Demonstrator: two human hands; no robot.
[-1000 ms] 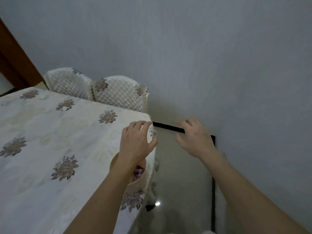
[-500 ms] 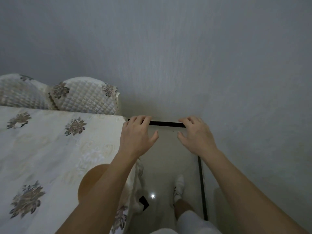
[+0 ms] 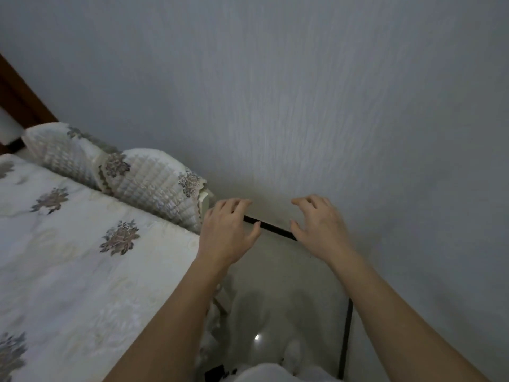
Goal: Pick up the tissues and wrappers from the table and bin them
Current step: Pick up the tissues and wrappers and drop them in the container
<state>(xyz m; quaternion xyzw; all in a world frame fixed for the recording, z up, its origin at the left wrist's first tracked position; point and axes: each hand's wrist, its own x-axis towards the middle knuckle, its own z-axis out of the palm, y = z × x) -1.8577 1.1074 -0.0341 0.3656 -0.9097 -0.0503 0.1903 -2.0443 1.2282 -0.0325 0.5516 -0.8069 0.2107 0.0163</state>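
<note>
The table (image 3: 68, 257), under a white cloth with grey-brown flower prints, fills the left half of the head view. No tissue, wrapper or bin shows on it or near it. My left hand (image 3: 228, 234) hovers past the table's far right corner with its fingers spread and nothing in it. A short way to its right, my right hand (image 3: 319, 227) is held out the same way, fingers apart and empty, in front of the grey wall.
Two chairs with quilted white covers (image 3: 146, 186) stand at the table's far side against the grey wall (image 3: 303, 92). A pale shiny floor (image 3: 281, 285) with a black skirting strip (image 3: 268, 226) runs between table and wall. A dark wooden frame (image 3: 19, 103) is at the far left.
The view has swung back to the left, showing more of the table and both chairs. The round brown thing by the table edge is out of sight. Both hands stay empty and spread.
</note>
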